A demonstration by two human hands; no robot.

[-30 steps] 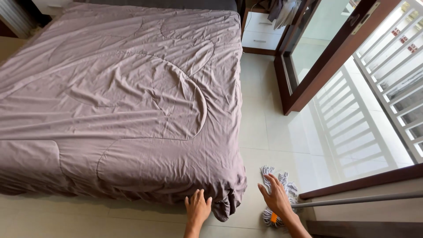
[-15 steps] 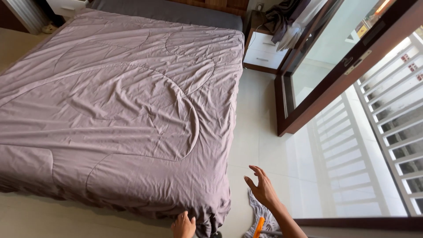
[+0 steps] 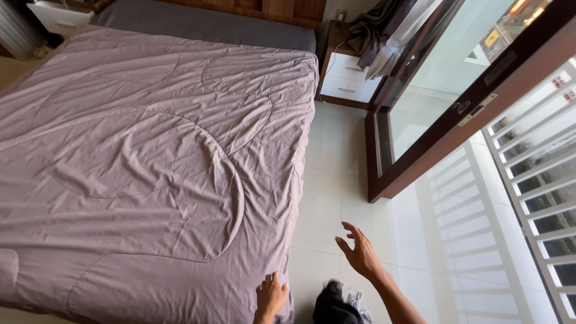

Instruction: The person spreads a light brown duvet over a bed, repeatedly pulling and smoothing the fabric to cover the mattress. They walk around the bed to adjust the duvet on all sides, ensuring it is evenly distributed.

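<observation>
I look down from the head camera at a big bed. A mauve quilt (image 3: 150, 162) covers almost all of it. The quilt is wrinkled and has long curved stitch lines. At the far end a strip of grey sheet (image 3: 204, 24) shows past the quilt's edge.

My left hand (image 3: 271, 295) rests flat on the quilt at the near right corner of the bed. The fingers are spread and point up the bed. They lie on the cloth and do not pinch it, so this hand holds nothing.

My right hand (image 3: 360, 255) is in the air over the pale tiled floor (image 3: 327, 210), just off the right edge of the bed. Its fingers are wide apart and it is empty. It does not touch the quilt.

Below and between my two hands, at the bottom edge of the view, there is a dark lump (image 3: 331, 306) with some striped cloth (image 3: 359, 298) beside it. It is cut off by the frame, so I cannot tell for sure what it is.

A white nightstand (image 3: 348, 81) stands by the far right corner of the bed, with a dark cloth (image 3: 372, 30) hanging above it. To the right is a sliding glass door (image 3: 444, 96) in a dark wood frame. Further right are white bars (image 3: 534, 162) with sun coming through onto the floor. Another white stand (image 3: 60, 15) sits at the far left corner.
</observation>
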